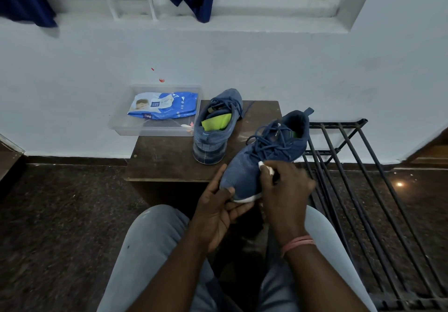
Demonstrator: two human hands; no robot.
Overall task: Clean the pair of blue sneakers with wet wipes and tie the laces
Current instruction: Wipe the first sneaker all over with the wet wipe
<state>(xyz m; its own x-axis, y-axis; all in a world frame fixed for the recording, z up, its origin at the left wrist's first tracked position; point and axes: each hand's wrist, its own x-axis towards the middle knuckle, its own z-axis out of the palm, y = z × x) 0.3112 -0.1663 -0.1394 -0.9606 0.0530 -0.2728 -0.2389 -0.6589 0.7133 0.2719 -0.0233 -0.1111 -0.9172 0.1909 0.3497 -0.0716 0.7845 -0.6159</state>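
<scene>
Low in the centre of the frame, our left grip (218, 211) curls under the toe of the nearer blue sneaker (264, 158), thumb on its upper, while our right grip (284, 188) pinches a white wet wipe (265, 167) against the sneaker's side. The second sneaker (217, 127) stands just beyond on the dark surface (164, 161), laces loose. Left of it a wipes pack (163, 105) lies in a clear tray (152, 131), and a black metal rack (351, 166) crowds the right.
</scene>
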